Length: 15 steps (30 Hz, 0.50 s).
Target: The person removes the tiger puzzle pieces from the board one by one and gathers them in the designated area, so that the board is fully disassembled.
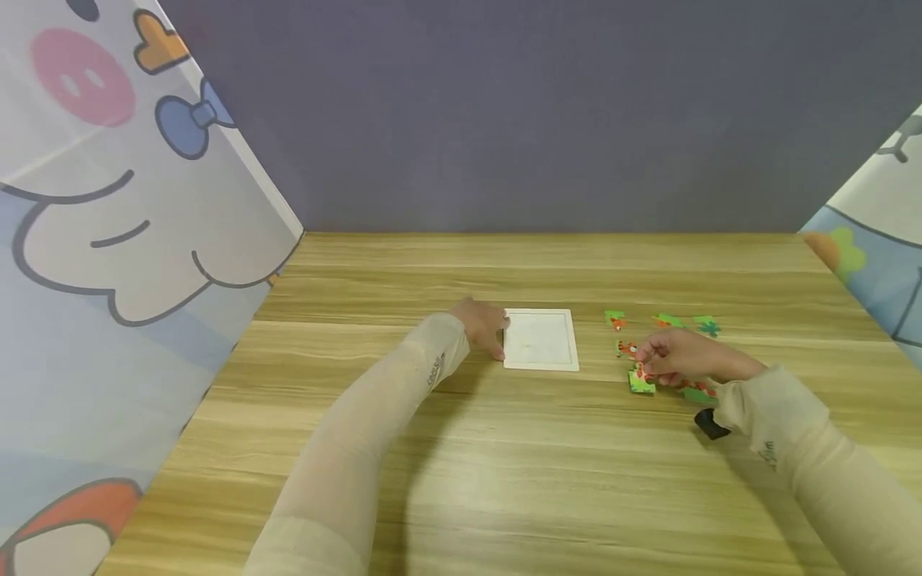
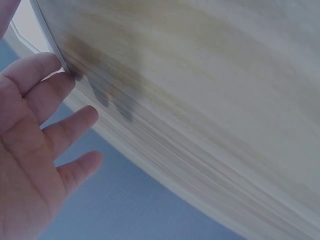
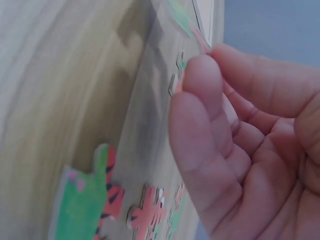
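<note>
My left hand (image 1: 481, 324) rests at the left edge of a square white puzzle frame (image 1: 574, 352), thumb and fingers spread. In the left wrist view the fingertips (image 2: 64, 82) touch or nearly touch the frame's edge; the fingers are loosely extended. To the right, my right hand (image 1: 680, 356) pinches a green and red jigsaw piece (image 1: 642, 383) between thumb and index finger. That piece (image 3: 179, 15) looks blurred and lifted off the table in the right wrist view. A small piece with an orange figure (image 1: 625, 349) lies just beyond the pinching fingers.
More jigsaw pieces lie around the right hand: a green and orange one (image 1: 615, 318), a green one (image 1: 667, 321), one with a teal shape (image 1: 708, 326), and a red and green one (image 1: 699, 391). A black object (image 1: 711, 423) shows under the right sleeve. A grey panel (image 1: 547, 120) stands behind the table.
</note>
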Tool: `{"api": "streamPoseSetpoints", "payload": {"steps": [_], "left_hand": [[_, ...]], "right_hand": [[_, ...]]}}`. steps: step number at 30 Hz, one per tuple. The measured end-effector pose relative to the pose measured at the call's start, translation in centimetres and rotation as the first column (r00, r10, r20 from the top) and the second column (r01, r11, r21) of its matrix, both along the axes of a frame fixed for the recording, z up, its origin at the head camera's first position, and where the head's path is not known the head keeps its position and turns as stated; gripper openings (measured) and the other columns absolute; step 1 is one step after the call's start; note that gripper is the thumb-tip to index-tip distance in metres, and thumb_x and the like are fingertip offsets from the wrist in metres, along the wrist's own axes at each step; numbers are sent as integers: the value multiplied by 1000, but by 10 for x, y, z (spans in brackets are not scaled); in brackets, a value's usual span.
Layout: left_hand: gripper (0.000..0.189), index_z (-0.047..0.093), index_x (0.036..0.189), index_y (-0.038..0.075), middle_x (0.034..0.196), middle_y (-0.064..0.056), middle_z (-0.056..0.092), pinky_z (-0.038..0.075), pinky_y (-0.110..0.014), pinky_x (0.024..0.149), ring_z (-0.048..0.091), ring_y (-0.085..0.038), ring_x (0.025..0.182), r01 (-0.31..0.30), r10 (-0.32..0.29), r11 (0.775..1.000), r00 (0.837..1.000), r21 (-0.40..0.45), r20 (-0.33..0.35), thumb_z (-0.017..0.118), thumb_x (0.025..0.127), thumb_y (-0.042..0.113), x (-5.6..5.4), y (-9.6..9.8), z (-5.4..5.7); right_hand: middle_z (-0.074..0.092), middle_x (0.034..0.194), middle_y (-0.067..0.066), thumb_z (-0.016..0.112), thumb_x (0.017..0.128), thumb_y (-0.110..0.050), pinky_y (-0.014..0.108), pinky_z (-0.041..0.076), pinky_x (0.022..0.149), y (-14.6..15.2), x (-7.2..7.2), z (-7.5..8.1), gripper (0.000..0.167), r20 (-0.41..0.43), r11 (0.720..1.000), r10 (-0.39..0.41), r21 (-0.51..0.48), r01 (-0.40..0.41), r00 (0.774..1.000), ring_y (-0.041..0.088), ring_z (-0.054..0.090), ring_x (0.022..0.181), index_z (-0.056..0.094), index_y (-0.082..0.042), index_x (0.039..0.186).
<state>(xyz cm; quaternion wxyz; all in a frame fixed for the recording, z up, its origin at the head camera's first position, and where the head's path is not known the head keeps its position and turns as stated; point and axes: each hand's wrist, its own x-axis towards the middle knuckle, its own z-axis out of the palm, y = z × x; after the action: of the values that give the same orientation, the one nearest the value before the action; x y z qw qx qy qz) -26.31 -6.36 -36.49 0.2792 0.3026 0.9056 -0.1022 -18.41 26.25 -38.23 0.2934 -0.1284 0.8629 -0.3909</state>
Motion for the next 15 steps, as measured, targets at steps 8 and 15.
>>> {"api": "streamPoseSetpoints", "payload": {"steps": [8, 15], "left_hand": [[78, 35, 156, 16, 163, 0, 25, 11, -52, 122, 28, -21, 149, 17, -17, 1000, 1000, -2, -15, 64, 93, 51, 0, 1, -4], [78, 35, 155, 16, 163, 1, 25, 13, -52, 122, 29, -20, 148, 27, -27, 1000, 999, -5, -40, 64, 93, 53, -1, 1, -4]], "right_hand": [[62, 85, 3, 53, 97, 2, 26, 55, 63, 10, 5, -4, 20, 40, 999, -18, -42, 19, 999, 10, 57, 68, 56, 12, 114], [63, 86, 4, 54, 96, 3, 27, 56, 64, 13, 9, -8, 25, 15, 997, -22, -79, 23, 1000, 9, 59, 70, 55, 16, 117]]}}
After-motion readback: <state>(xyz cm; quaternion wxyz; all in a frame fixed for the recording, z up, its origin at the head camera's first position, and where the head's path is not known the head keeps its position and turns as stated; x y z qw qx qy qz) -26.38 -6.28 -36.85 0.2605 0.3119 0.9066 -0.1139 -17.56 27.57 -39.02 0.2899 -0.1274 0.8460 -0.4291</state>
